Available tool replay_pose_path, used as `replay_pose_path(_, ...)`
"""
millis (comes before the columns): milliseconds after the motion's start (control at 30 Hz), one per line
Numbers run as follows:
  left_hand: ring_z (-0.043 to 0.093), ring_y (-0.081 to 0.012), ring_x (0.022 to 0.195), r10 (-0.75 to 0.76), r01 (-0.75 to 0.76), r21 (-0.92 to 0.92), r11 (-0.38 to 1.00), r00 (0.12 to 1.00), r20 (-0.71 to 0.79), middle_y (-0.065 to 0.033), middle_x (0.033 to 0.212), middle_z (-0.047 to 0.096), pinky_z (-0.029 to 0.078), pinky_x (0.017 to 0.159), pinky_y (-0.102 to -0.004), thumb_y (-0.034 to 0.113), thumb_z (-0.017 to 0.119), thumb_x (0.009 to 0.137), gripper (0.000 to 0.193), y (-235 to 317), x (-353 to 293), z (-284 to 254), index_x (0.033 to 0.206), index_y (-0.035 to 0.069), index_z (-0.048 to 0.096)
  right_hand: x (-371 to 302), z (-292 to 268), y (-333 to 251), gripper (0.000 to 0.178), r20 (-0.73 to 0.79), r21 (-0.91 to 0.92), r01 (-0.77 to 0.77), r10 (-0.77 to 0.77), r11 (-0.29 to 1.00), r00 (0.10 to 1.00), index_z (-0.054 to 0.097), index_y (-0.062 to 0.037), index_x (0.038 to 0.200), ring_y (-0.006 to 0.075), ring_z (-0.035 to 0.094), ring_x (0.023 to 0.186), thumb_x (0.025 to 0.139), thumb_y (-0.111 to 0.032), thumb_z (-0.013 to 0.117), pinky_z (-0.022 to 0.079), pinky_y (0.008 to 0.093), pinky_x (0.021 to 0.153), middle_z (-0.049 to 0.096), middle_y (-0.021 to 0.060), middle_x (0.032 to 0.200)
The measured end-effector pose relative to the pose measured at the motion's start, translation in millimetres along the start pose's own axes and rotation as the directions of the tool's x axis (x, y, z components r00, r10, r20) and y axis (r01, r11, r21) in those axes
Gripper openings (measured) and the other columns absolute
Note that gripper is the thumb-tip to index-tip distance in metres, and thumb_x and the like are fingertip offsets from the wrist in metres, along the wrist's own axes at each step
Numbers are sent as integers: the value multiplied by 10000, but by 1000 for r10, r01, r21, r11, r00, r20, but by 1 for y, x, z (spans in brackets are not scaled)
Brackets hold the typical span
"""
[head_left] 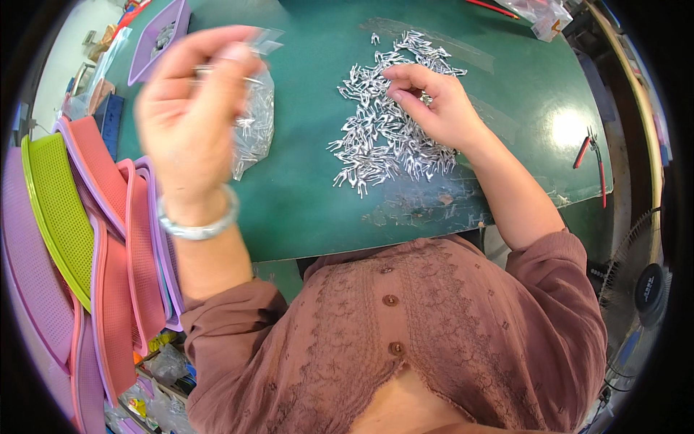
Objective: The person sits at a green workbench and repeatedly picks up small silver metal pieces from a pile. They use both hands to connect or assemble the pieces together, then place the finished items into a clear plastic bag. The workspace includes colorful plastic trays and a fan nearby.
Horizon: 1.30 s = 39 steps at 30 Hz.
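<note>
A heap of small silver forked metal pieces (383, 123) lies on the green tabletop. My right hand (437, 101) is over the heap's upper right part, thumb and forefinger drawn together; whatever is between the tips is too small to tell. At the left, my left hand (191, 108) is raised and smeared by motion, its fingers closed at the upper edge of a clear plastic bag (264, 123). Some silver pieces show through the bag. Bright metal glints also appear by the left fingers, too blurred to tell apart.
A purple tray (141, 54) with grey contents stands at the far left. Pink, purple and green perforated baskets (61, 210) are stacked beside my left arm. Red-handled pliers (582, 152) lie near the table's right edge. A fan (636, 275) stands at right, a plastic bag (538, 14) far right.
</note>
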<state>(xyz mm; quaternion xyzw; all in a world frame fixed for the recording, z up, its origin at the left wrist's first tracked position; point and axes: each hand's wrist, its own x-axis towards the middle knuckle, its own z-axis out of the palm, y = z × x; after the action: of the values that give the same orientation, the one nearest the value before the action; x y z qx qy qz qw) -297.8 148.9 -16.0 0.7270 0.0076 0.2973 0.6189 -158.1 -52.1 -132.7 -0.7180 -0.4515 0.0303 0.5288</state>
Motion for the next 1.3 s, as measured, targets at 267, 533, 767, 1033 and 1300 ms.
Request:
replay_pose_path(267,492,-54,687,-5,-78,702,708,993,115,18,796,588,396,614,-186,85,567,837,161,-22,17,-82,967,5,617,2,0,3,209,-28,-47,1,-2,999,1000,586,-27,1003,197,618,718,803,-81,558,481,278,670,636,105,817)
replay_pose_path(533,528,-73,677,118,-127,719,684,991,63,-24,799,615,420,612,-210,95,595,820,139,-11,5,-55,928,15,629,4,-4,2,292,66,-308,38,-19,951,998,564,-30,1066,223,594,865,774,-20,563,467,325,778,624,98,906)
replay_pose_path(767,571,-133,769,11,-253,642,724,934,357,-64,852,605,443,667,-231,35,572,803,126,-38,-19,19,920,7,608,11,9,18,408,184,-534,241,-167,811,969,530,-82,1135,278,516,967,737,-80,618,405,370,846,583,95,999)
replay_pose_path(1033,469,-331,1103,7,-351,679,645,891,455,-170,1165,517,362,955,-361,-42,446,763,342,-138,-11,56,1093,-33,534,14,10,17,319,176,-488,179,-105,854,979,590,-85,1072,273,523,932,754,-96,604,414,365,825,598,108,900)
replay_pose_path(1300,494,-316,1056,-107,-309,639,704,844,525,-157,1109,553,379,922,-377,-42,423,774,301,-117,-29,53,1028,-15,582,9,6,8,345,228,-465,224,-129,857,965,580,-55,1063,253,525,892,724,-111,611,403,371,820,598,96,866)
